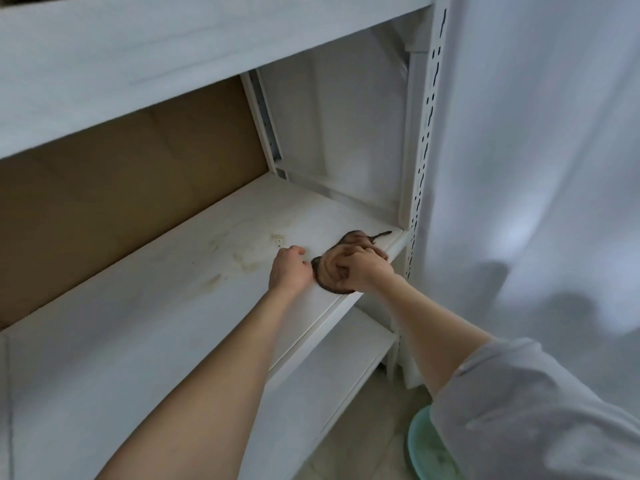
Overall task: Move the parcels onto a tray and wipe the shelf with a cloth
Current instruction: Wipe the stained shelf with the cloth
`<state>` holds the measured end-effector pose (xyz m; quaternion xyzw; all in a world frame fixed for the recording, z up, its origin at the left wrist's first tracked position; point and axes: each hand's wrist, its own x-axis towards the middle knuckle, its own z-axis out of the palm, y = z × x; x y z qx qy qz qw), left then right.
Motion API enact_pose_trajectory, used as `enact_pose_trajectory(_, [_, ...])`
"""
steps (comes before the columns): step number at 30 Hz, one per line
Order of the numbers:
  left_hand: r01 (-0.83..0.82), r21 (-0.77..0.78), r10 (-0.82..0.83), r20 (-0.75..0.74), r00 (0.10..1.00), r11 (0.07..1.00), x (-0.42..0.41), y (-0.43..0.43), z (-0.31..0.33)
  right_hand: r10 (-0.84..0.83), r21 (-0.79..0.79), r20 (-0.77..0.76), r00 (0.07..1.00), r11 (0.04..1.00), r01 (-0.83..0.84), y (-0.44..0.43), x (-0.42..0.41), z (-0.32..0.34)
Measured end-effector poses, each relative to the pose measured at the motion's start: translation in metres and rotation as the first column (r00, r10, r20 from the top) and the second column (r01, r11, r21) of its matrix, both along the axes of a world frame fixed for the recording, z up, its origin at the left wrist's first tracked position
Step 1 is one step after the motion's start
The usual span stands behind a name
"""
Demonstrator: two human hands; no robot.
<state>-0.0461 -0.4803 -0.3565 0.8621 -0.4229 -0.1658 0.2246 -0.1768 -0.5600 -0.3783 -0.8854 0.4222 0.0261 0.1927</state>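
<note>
Left of the hands, yellowish stains (242, 258) mark the white shelf (166, 317). The left hand (289, 270) rests clenched on the shelf, holding nothing that shows, just beside the cloth (325, 271). The right hand (363, 268) grasps the bunched cloth against the shelf's front edge. Below the right forearm, a green tray (424, 452) lies on the floor.

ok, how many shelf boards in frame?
3: upper board across the top, middle board under the cloth, lower board beneath it. More may lie out of frame.
</note>
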Motion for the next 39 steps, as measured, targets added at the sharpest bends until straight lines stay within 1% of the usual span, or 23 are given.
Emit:
enact_pose_trajectory(5, [-0.119, -0.047, 0.118, -0.015, 0.993, 0.992, -0.01, 0.048, -0.004, 0.208, 0.049, 0.048, 0.977, 0.976, -0.21, 0.067, 0.033, -0.007])
enact_pose_trajectory(9, [-0.226, -0.054, 0.226, -0.021, 0.974, 0.973, -0.007, 0.087, -0.007, 0.254, 0.078, 0.103, 0.962, 0.962, -0.262, 0.109, 0.053, -0.016])
enact_pose_trajectory(11, [-0.267, -0.067, 0.267, -0.016, 0.964, 0.961, -0.003, 0.104, -0.006, 0.271, 0.097, 0.103, 0.957, 0.955, -0.281, 0.129, 0.062, -0.016])
enact_pose_trajectory(15, [-0.275, -0.104, 0.274, -0.029, 0.961, 0.956, 0.007, 0.127, -0.004, 0.349, 0.119, 0.097, 0.932, 0.926, -0.359, 0.165, 0.081, -0.022])
enact_pose_trajectory(18, [-0.241, -0.114, 0.235, -0.068, 0.97, 0.964, 0.014, 0.141, -0.006, 0.382, 0.079, 0.138, 0.914, 0.915, -0.395, 0.187, 0.085, -0.024])
enact_pose_trajectory(20, [-0.217, -0.122, 0.21, -0.071, 0.975, 0.968, 0.02, 0.155, -0.005, 0.351, 0.056, 0.182, 0.919, 0.929, -0.366, 0.191, 0.084, -0.022])
enact_pose_trajectory(22, [-0.171, -0.119, 0.168, -0.042, 0.985, 0.978, 0.028, 0.171, -0.003, 0.304, 0.003, 0.143, 0.942, 0.952, -0.307, 0.183, 0.079, -0.015])
enact_pose_trajectory(23, [-0.155, -0.117, 0.152, -0.028, 0.988, 0.981, 0.035, 0.179, -0.002, 0.242, -0.023, 0.098, 0.965, 0.97, -0.241, 0.175, 0.075, -0.011])
enact_pose_trajectory(25, [-0.124, -0.122, 0.125, -0.002, 0.992, 0.985, 0.051, 0.191, 0.0, 0.055, -0.041, 0.018, 0.998, 0.998, -0.054, 0.16, 0.063, -0.005])
enact_pose_trajectory(26, [-0.118, -0.125, 0.122, 0.02, 0.992, 0.985, 0.058, 0.195, -0.002, -0.032, -0.05, -0.018, 0.999, 0.998, 0.031, 0.154, 0.056, -0.003])
enact_pose_trajectory(28, [-0.14, -0.117, 0.145, 0.038, 0.989, 0.983, 0.066, 0.2, -0.003, -0.148, -0.029, -0.083, 0.986, 0.989, 0.146, 0.148, 0.054, -0.003])
enact_pose_trajectory(30, [-0.131, -0.111, 0.136, 0.039, 0.99, 0.985, 0.066, 0.199, -0.005, -0.134, 0.006, -0.11, 0.985, 0.991, 0.135, 0.156, 0.067, 0.002])
enact_pose_trajectory(33, [-0.087, -0.123, 0.09, 0.018, 0.996, 0.989, 0.06, 0.187, -0.002, 0.064, 0.085, -0.045, 0.997, 0.995, -0.06, 0.175, 0.1, 0.013])
enact_pose_trajectory(34, [-0.071, -0.111, 0.073, 0.016, 0.997, 0.991, 0.059, 0.182, -0.001, 0.131, 0.124, -0.028, 0.991, 0.984, -0.126, 0.181, 0.11, 0.017])
enact_pose_trajectory(35, [-0.054, -0.084, 0.056, 0.02, 0.998, 0.995, 0.06, 0.178, 0.0, 0.163, 0.185, 0.011, 0.987, 0.969, -0.162, 0.184, 0.118, 0.023])
enact_pose_trajectory(37, [-0.032, 0.018, 0.031, 0.02, 0.999, 0.999, 0.064, 0.175, -0.003, 0.179, 0.252, 0.1, 0.979, 0.947, -0.199, 0.181, 0.13, 0.028])
enact_pose_trajectory(39, [0.004, 0.096, -0.003, -0.01, 1.0, 0.995, 0.066, 0.178, -0.006, 0.143, 0.232, 0.114, 0.983, 0.958, -0.167, 0.173, 0.135, 0.028])
